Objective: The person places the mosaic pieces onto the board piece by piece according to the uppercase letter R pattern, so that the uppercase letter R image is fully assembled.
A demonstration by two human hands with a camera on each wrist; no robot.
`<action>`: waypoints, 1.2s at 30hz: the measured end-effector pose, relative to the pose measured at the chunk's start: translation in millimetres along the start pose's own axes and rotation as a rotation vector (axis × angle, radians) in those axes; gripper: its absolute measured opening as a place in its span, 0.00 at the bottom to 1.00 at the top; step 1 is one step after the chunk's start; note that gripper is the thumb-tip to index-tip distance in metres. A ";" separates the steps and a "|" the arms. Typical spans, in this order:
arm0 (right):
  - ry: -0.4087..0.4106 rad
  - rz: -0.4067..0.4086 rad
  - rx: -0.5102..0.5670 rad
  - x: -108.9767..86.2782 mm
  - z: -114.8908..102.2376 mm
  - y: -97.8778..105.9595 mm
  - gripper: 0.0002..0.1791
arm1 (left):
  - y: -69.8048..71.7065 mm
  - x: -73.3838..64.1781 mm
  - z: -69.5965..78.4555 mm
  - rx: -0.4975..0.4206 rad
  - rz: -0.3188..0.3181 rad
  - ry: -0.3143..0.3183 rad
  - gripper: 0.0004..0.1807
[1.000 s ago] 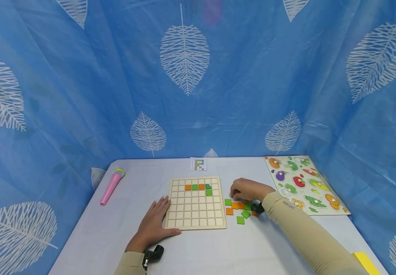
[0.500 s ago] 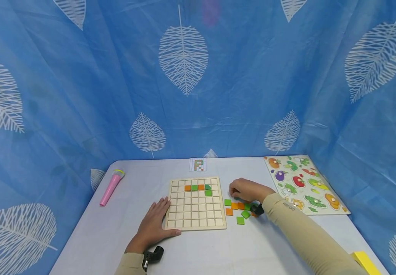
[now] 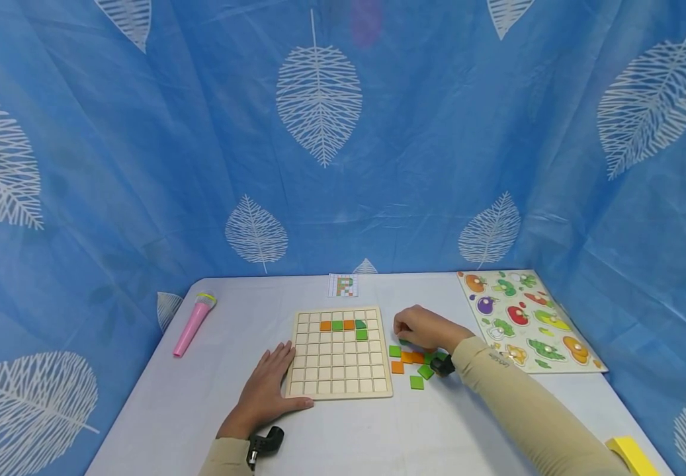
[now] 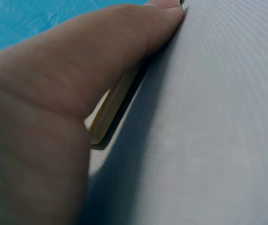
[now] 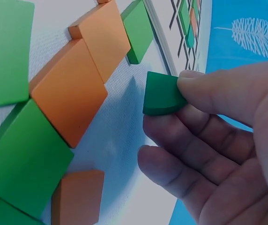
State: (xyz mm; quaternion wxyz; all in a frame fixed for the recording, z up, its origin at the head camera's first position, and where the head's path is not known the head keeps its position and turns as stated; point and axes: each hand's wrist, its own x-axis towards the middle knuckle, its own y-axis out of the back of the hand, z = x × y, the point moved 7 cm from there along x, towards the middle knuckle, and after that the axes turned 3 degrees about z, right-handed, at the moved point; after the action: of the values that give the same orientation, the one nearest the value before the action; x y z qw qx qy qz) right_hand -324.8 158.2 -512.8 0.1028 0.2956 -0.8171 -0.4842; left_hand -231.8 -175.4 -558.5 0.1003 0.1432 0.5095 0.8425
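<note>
My right hand (image 3: 423, 327) pinches a dark green quarter-round tile (image 5: 163, 93) between thumb and fingers, just above the table and right of the wooden grid board (image 3: 338, 380). Below that hand lie loose square tiles, among them an orange tile (image 5: 70, 91) and a green tile (image 5: 28, 157). My left hand (image 3: 265, 387) rests with straight fingers against the board's left edge, its thumb along the near left corner. On the board, a row of orange and green squares ends in a dark green rounded tile (image 3: 360, 324), with one green square (image 3: 362, 335) beneath it.
A small pattern card (image 3: 343, 285) lies behind the board. At the left is a pink toy microphone (image 3: 194, 325). A vegetable puzzle board (image 3: 527, 324) lies at the right, and a yellow object (image 3: 634, 456) sits at the near right. Blue leaf-patterned curtain surrounds the table.
My right hand has lifted slightly and shifted a little left, and the dark green tile now shows beneath its fingers. The left hand stays on the board's edge.
</note>
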 end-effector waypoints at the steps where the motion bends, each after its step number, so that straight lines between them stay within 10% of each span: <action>1: 0.006 0.006 0.002 0.4 -0.3 0.4 0.06 | 0.0 0.0 -0.1 0.001 0.001 -0.002 0.70; 36: 0.004 0.190 0.100 9.7 -13.0 6.4 0.04 | -1.3 2.7 -3.0 0.004 0.001 0.005 0.70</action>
State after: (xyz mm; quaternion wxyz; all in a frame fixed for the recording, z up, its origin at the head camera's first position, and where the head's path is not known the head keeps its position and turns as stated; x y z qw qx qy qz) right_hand -329.2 145.3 -501.9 0.1352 0.2228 -0.8642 -0.4304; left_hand -235.4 -176.4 -560.7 0.0986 0.1415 0.5115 0.8418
